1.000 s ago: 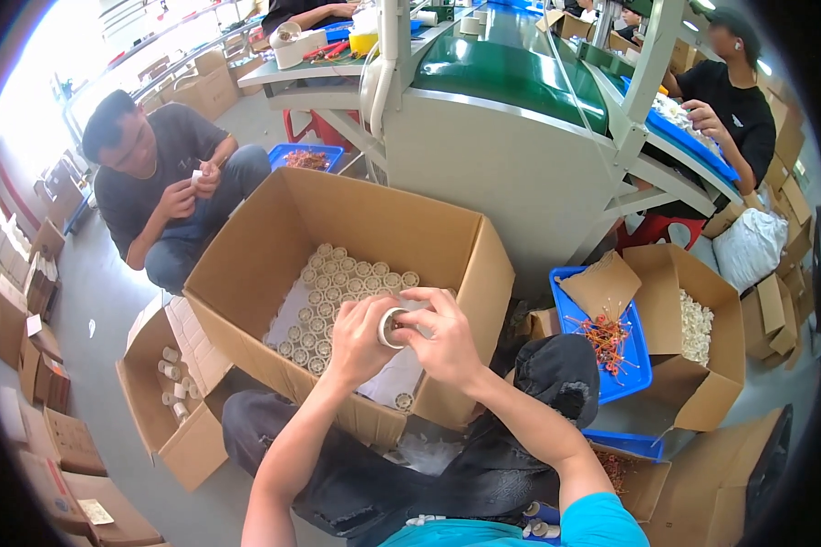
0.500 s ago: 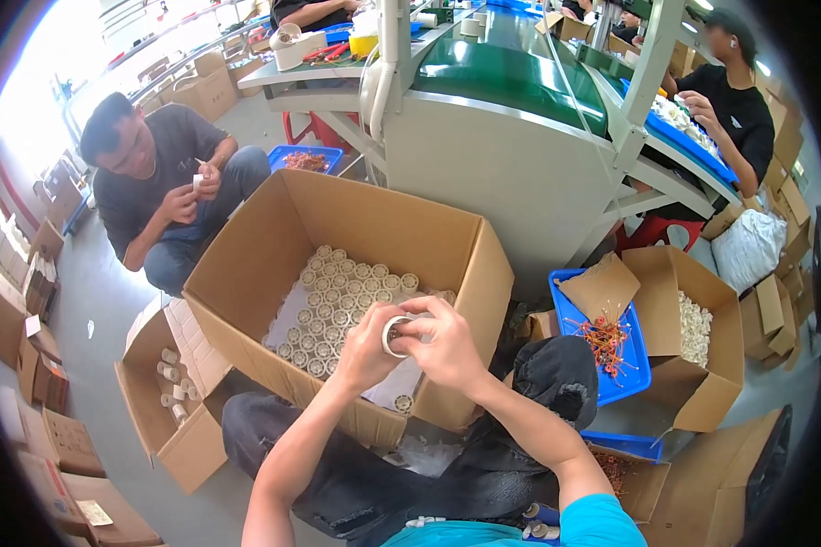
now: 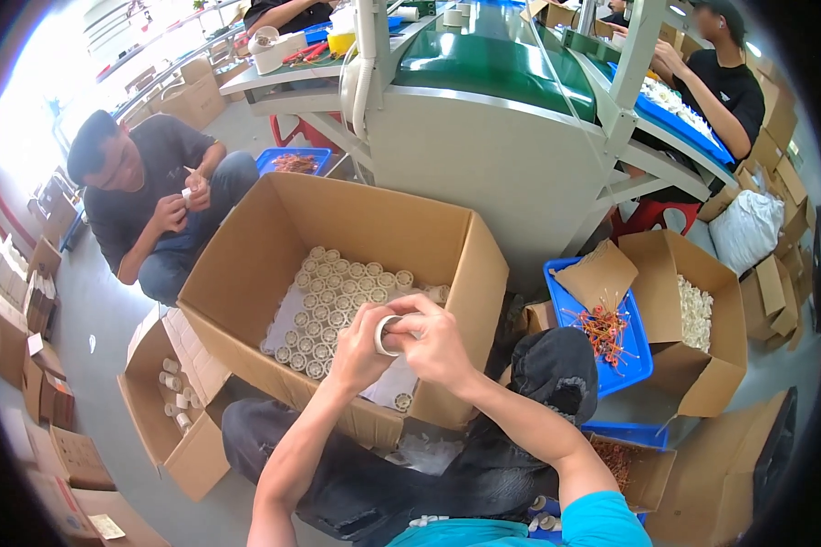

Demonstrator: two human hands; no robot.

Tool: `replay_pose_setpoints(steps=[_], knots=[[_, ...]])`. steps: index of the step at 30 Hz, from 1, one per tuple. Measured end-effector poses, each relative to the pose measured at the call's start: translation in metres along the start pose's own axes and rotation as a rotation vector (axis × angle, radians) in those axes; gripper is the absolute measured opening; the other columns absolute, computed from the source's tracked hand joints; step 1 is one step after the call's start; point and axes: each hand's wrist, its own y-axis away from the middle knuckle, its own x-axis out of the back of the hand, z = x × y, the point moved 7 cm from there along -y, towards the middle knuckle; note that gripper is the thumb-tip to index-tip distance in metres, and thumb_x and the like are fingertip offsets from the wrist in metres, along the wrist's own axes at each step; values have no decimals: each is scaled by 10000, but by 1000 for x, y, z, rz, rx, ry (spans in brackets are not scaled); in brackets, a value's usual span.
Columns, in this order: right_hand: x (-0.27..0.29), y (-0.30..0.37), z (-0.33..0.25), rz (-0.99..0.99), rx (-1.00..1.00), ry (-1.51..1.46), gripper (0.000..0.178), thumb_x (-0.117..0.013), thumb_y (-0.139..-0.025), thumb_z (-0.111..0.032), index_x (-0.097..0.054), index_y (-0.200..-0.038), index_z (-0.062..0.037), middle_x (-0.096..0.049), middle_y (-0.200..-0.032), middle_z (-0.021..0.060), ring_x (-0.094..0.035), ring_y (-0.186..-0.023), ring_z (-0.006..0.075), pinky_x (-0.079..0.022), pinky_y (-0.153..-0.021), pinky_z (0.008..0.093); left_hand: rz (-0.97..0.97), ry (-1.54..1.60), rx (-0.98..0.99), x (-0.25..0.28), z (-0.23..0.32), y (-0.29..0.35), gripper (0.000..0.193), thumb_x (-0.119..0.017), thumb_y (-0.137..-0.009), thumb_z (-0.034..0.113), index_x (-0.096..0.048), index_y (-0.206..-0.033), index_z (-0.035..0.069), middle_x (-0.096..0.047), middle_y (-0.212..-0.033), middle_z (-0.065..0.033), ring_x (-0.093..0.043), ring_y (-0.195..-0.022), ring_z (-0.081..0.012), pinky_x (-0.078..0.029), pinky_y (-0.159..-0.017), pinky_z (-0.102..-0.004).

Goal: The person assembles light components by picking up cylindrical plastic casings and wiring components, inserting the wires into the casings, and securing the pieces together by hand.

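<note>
Above the near side of a large cardboard box (image 3: 237,264), both my hands hold one short white cylinder (image 3: 381,335), its open end facing right. My left hand (image 3: 359,351) wraps round its outside. With fingers bent at the opening, my right hand (image 3: 436,345) grips the same piece; what its fingertips touch inside is hidden. Rows of round white parts with patterned tops (image 3: 324,305) stand on a pale sheet in the box below. One lone round part (image 3: 403,401) sits at the box's near corner.
To the right, a blue tray (image 3: 625,372) carries red-orange wired pieces (image 3: 602,330), beside a carton (image 3: 722,369) of small white parts. At left, an open carton (image 3: 146,415) holds white cylinders. A crouching co-worker (image 3: 155,201) handles a small white piece. A green conveyor (image 3: 493,68) stands ahead.
The view has shifted slightly. Both hands still hold the white cylinder, which has turned a little, and the right fingers have moved at its opening. The co-worker at right has raised both hands.
</note>
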Motion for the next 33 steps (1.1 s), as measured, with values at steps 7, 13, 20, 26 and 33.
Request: replay_pose_setpoints(steps=[7,13,20,26,33], knots=[[1,-3,4,13,0,-38,149,-732,-764,-16,-772,-907,-29,-635,-1155,114,-638,-1013,238,-519,-874,348,48,1,-44,4,3,-3,494,-743,-661,-64,-548,-1101,47,-630,-1023,-161,-676,-833,-354,-566,-655,-403],[1,-7,2,-13,6,-56,163,-734,-767,-33,-773,-925,-37,-635,-1172,122,-639,-1027,257,-516,-891,358,25,19,-51,1,-4,-6,502,-775,-661,-35,-539,-1098,41,-639,-999,-159,-679,-838,-349,-560,-673,-399],[46,-15,-1,94,-11,58,277,-734,-823,-61,-732,-1100,-48,-646,-1178,122,-649,-992,214,-534,-839,319,-100,59,136,-3,-19,-55,608,-887,-609,127,-530,-1095,53,-620,-1067,-149,-619,-989,-341,-504,-829,-425],[82,-20,1,301,-68,-121,302,-706,-872,-31,-683,-1173,-11,-649,-1167,112,-633,-998,155,-526,-799,268,124,-167,-212,4,-24,-239,649,-854,-663,234,-575,-1219,50,-603,-1187,-154,-546,-1143,-349,-420,-993,-449],[64,-26,22,279,-255,-311,339,-676,-859,27,-645,-1197,40,-624,-1185,127,-609,-1006,166,-499,-845,260,176,-294,-41,-41,-134,-272,485,-774,-783,295,-583,-1104,-14,-662,-964,-172,-638,-884,-378,-517,-806,-455]])
